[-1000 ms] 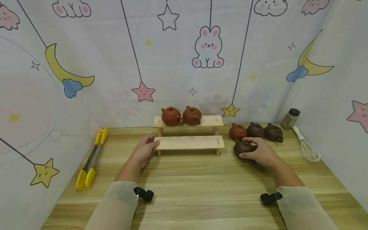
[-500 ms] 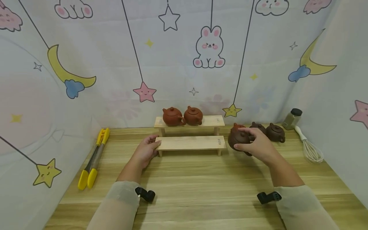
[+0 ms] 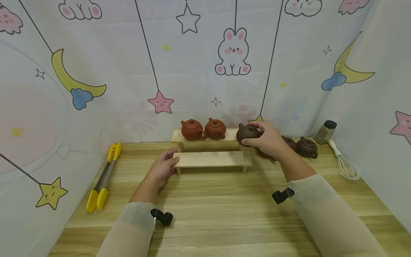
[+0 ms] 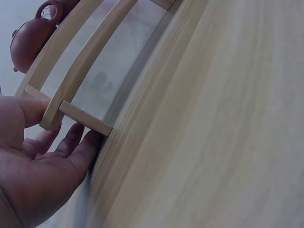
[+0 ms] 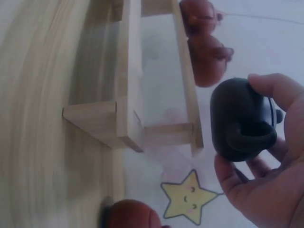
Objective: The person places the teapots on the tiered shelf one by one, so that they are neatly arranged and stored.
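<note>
My right hand (image 3: 268, 139) grips a dark brown teapot (image 3: 247, 132) between thumb and fingers. In the right wrist view the teapot (image 5: 235, 111) hangs just off the right end of the upper tier, with a gap to the wood. My left hand (image 3: 162, 166) holds the left end of the lower tier of a two-step wooden stand (image 3: 212, 159), thumb on top and fingers underneath. On the upper tier two reddish teapots, the left one (image 3: 192, 130) and the right one (image 3: 215, 129), sit side by side. Nothing stands on the lower tier.
Right of the stand are a reddish teapot (image 5: 130, 216), mostly hidden by my right hand in the head view, and two dark teapots, one at the end (image 3: 306, 147). Beyond lie a jar (image 3: 325, 132) and a whisk (image 3: 344, 162). Yellow-handled tongs (image 3: 104, 177) lie left.
My right hand has lifted the dark brown teapot from the table and carried it left and up to the upper tier's right end. My left hand has stayed on the stand.
</note>
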`<move>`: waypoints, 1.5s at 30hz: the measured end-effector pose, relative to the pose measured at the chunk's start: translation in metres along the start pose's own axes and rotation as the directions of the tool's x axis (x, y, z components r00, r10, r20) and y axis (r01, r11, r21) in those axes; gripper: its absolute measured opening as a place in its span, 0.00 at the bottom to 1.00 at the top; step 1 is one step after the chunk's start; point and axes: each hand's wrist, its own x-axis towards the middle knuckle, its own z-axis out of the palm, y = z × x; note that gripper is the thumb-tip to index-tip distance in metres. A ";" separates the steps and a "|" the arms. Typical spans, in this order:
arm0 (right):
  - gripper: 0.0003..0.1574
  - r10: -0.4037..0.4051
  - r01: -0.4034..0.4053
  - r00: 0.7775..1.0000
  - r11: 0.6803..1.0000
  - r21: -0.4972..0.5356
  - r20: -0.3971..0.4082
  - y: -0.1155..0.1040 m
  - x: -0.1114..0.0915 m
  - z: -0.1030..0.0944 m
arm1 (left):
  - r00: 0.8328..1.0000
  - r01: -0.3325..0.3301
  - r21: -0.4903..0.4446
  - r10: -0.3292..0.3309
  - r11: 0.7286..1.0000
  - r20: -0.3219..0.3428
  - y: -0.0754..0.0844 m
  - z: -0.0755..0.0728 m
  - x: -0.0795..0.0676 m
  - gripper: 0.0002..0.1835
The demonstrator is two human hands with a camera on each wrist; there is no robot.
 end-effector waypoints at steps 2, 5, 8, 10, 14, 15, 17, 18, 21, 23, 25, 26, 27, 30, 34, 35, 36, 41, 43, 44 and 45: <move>0.53 0.001 -0.001 1.000 1.000 -0.019 -0.001 -0.004 0.008 0.002 | 1.000 0.000 0.003 0.000 1.000 0.002 0.000 0.000 0.000 0.32; 0.53 0.003 -0.003 1.000 0.999 -0.033 0.003 -0.008 0.020 0.006 | 1.000 0.000 0.006 0.000 1.000 0.003 -0.001 -0.001 -0.001 0.32; 0.53 -0.006 0.006 1.000 0.999 -0.032 0.006 -0.011 0.030 0.009 | 1.000 -0.003 0.008 0.003 1.000 0.004 -0.001 -0.001 0.000 0.32; 0.53 -0.005 0.006 1.000 0.999 -0.037 0.002 -0.012 0.037 0.011 | 1.000 -0.005 0.006 0.005 1.000 0.005 -0.001 -0.001 0.000 0.32; 0.52 0.005 -0.005 1.000 0.999 -0.041 -0.004 -0.015 0.048 0.014 | 1.000 -0.006 0.008 0.006 1.000 0.001 -0.001 -0.001 0.001 0.32; 0.51 0.004 -0.005 1.000 0.999 -0.045 -0.004 -0.016 0.051 0.014 | 1.000 -0.006 0.008 0.006 1.000 -0.001 -0.001 -0.001 0.000 0.31; 0.51 0.003 -0.003 1.000 0.999 -0.048 -0.004 -0.017 0.054 0.015 | 1.000 -0.005 0.011 0.005 1.000 -0.004 -0.001 -0.001 0.000 0.32; 0.50 0.004 -0.004 1.000 0.999 -0.049 -0.005 -0.018 0.056 0.016 | 1.000 -0.006 0.012 0.006 1.000 -0.004 -0.001 0.000 0.000 0.31; 0.50 0.004 -0.004 1.000 0.999 -0.049 -0.005 -0.019 0.059 0.017 | 1.000 -0.007 0.014 0.007 1.000 -0.005 -0.001 0.000 0.000 0.31; 0.50 0.007 -0.007 1.000 0.999 -0.044 -0.003 -0.018 0.060 0.017 | 1.000 -0.007 0.015 0.007 1.000 -0.005 0.000 0.000 -0.001 0.32; 0.50 0.004 -0.004 1.000 0.999 -0.041 0.000 -0.018 0.060 0.018 | 1.000 -0.007 0.013 0.007 1.000 -0.007 0.000 0.000 -0.001 0.32; 0.50 0.002 -0.002 1.000 0.999 -0.042 0.001 -0.018 0.060 0.018 | 1.000 -0.006 0.011 0.006 1.000 -0.007 0.000 0.001 -0.001 0.31; 0.51 -0.003 0.003 1.000 0.999 -0.043 0.002 -0.017 0.060 0.018 | 1.000 -0.005 0.009 0.005 1.000 -0.008 0.000 0.001 -0.001 0.31; 0.51 -0.024 0.024 1.000 0.999 -0.046 -0.003 -0.015 0.059 0.018 | 1.000 -0.003 0.006 0.003 1.000 -0.012 -0.001 0.000 0.000 0.31; 0.50 -0.046 0.046 0.999 0.998 -0.031 -0.010 -0.011 0.053 0.017 | 1.000 -0.005 0.007 0.005 1.000 -0.011 -0.002 0.000 0.001 0.31; 0.49 -0.046 0.046 0.999 0.999 -0.012 -0.012 -0.011 0.051 0.017 | 1.000 -0.005 0.007 0.005 1.000 -0.009 -0.002 -0.001 0.002 0.31; 0.48 -0.045 0.045 0.999 0.999 0.006 -0.014 -0.010 0.047 0.016 | 1.000 -0.006 0.007 0.006 1.000 -0.007 -0.002 -0.001 0.002 0.31; 0.41 -0.031 0.034 0.999 0.993 0.113 -0.032 -0.008 0.027 0.008 | 1.000 -0.008 0.005 0.008 1.000 -0.008 -0.002 0.000 0.002 0.31; 0.39 -0.024 0.028 0.999 0.991 0.130 -0.036 -0.009 0.017 0.004 | 1.000 -0.009 0.003 0.009 1.000 -0.011 -0.002 0.000 0.002 0.31; 0.39 -0.021 0.026 0.999 0.990 0.136 -0.039 -0.009 0.012 0.002 | 1.000 -0.009 0.003 0.009 1.000 -0.012 -0.002 0.000 0.001 0.31; 0.39 -0.020 0.025 0.999 0.990 0.141 -0.041 -0.009 0.007 0.000 | 1.000 -0.009 0.004 0.009 1.000 -0.013 -0.002 0.000 0.001 0.31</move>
